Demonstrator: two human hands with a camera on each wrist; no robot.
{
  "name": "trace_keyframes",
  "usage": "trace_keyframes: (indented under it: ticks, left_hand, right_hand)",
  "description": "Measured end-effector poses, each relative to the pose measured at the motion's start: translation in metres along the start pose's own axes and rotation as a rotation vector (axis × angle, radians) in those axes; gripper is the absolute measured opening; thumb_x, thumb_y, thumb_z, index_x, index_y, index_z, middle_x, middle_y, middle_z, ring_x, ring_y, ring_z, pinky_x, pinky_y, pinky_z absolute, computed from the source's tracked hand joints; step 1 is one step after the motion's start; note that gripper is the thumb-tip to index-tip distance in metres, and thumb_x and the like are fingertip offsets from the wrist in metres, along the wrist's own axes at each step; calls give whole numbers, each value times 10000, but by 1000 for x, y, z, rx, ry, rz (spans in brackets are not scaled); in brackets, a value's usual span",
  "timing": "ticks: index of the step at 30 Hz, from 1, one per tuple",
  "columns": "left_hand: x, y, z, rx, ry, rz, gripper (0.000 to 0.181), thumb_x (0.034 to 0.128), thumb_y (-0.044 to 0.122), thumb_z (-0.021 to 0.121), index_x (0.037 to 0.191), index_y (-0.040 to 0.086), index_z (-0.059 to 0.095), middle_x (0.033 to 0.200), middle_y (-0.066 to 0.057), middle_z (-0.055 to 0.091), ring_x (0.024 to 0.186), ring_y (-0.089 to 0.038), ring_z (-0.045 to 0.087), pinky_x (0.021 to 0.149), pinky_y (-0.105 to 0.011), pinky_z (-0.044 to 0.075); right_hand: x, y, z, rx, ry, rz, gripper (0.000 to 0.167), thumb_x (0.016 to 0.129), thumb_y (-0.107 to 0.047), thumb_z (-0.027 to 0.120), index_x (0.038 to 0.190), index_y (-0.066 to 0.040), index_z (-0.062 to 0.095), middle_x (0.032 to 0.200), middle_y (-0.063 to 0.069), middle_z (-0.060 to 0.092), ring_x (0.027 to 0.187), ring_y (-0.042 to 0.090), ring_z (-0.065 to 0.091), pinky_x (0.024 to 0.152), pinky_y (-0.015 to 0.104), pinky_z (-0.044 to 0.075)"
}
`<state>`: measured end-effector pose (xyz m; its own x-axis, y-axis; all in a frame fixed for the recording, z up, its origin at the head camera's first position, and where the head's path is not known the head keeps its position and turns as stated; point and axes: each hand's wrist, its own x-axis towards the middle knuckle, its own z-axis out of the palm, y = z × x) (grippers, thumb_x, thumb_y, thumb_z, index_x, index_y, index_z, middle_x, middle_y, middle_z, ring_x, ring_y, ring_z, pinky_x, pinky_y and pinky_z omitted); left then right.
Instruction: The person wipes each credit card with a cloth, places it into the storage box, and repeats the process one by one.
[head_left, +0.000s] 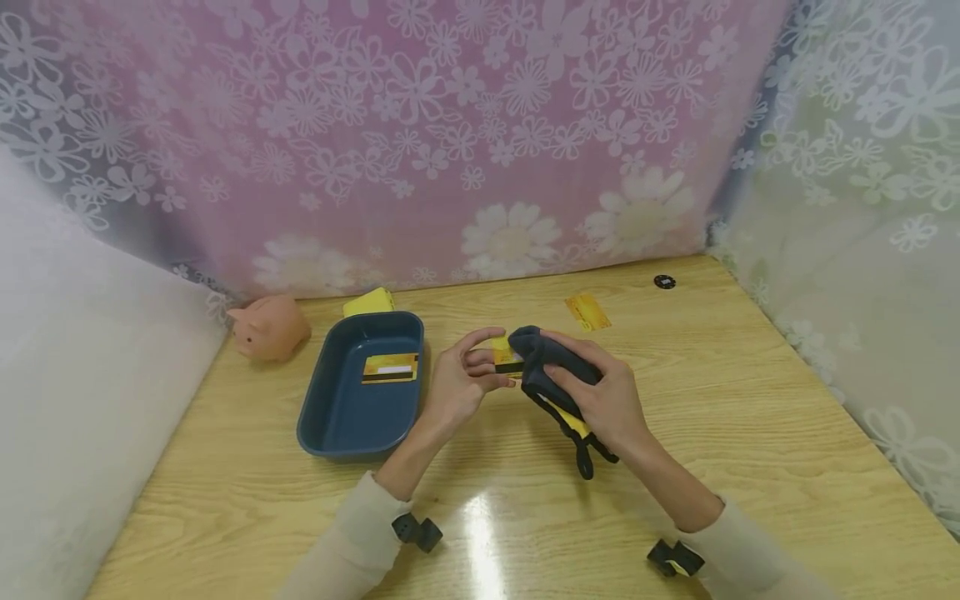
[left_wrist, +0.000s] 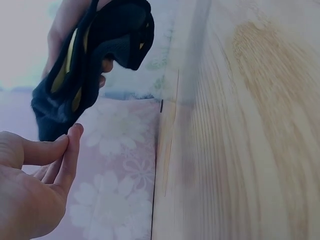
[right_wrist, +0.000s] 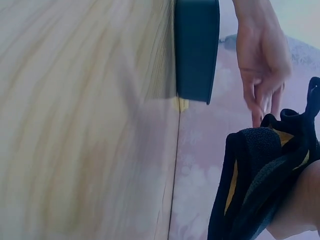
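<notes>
A dark navy cloth pouch (head_left: 551, 367) with a black strap loop is gripped in my right hand (head_left: 611, 400), thumb on top. Yellow shows inside its opening, in the wrist views too. To its left, my left hand (head_left: 457, 379) pinches a yellow card (head_left: 508, 358) with a black stripe, right against the pouch's edge. Part of the card is covered by fingers and pouch. In the left wrist view, the thumb and fingertips of the left hand (left_wrist: 42, 182) meet just under the pouch (left_wrist: 95, 65); the card cannot be made out there.
Left of the hands stands a blue tray (head_left: 360, 429) with yellow striped cards (head_left: 390, 368) in it. Behind it is a yellow object (head_left: 369, 302), with a pink piggy bank (head_left: 272, 327) farther left. A yellow-orange card (head_left: 588, 312) and a black round chip (head_left: 665, 282) lie at the back right.
</notes>
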<state>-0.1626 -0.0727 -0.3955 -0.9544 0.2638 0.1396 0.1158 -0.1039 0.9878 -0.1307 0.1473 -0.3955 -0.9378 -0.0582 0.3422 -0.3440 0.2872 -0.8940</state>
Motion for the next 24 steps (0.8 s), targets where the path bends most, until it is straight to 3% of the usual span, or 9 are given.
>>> trace_keyframes:
  ticks: [3, 9, 12, 15, 18, 21, 24]
  left_hand:
    - [-1, -2, -2, -45, 0, -18, 557, 923, -189, 647, 1408, 81, 615, 734, -23, 273, 570, -119, 326, 867, -519, 621]
    - [-3, 0, -12, -100, 28, -39, 547, 951, -209, 578, 1421, 71, 608, 744, -1, 200, 584, -120, 243, 840, -478, 626]
    - [-6, 5, -22, -16, 63, -10, 555, 943, -181, 622, 1410, 120, 629, 756, -12, 291, 605, -118, 351, 828, -448, 634]
    - [-11, 10, -38, 111, 110, 27, 582, 937, -147, 663, 1409, 193, 632, 791, -53, 352, 642, -137, 420, 812, -411, 637]
    - [-16, 16, -58, 233, 177, 43, 603, 945, -109, 682, 1429, 244, 617, 854, -89, 555, 690, -147, 559, 803, -391, 629]
    - [-21, 21, -83, 333, 267, 15, 625, 954, -70, 694, 1472, 263, 589, 1058, -117, 728, 824, -178, 699, 822, -381, 619]
    - [-25, 23, -108, 386, 339, -45, 641, 976, -47, 677, 1524, 257, 543, 1195, -139, 732, 910, -193, 720, 875, -355, 604]
  right_hand:
    - [0, 9, -11, -20, 29, 9, 434, 977, -195, 759, 1392, -300, 689, 1354, -15, 672, 1256, 204, 630, 943, 176, 540]
    - [-1, 23, -37, -15, 92, 125, 447, 989, -280, 746, 1428, -269, 665, 1461, 38, 615, 1332, 275, 586, 911, 134, 535]
    - [-2, 25, -47, -4, 113, 163, 460, 988, -318, 743, 1438, -279, 656, 1498, 32, 589, 1330, 273, 589, 884, 141, 552]
    - [-2, 24, -55, 21, 128, 162, 474, 985, -312, 748, 1445, -258, 651, 1495, 8, 593, 1283, 184, 624, 881, 163, 566]
    - [-2, 23, -61, 62, 144, 143, 474, 986, -274, 748, 1447, -220, 650, 1470, -23, 614, 1201, 62, 652, 870, 194, 584]
    - [-1, 22, -65, 99, 147, 134, 480, 985, -243, 749, 1451, -196, 645, 1458, -40, 621, 1137, 4, 668, 852, 213, 595]
    - [-1, 22, -69, 110, 154, 146, 488, 980, -237, 756, 1453, -195, 643, 1457, -45, 618, 1115, -1, 673, 838, 209, 598]
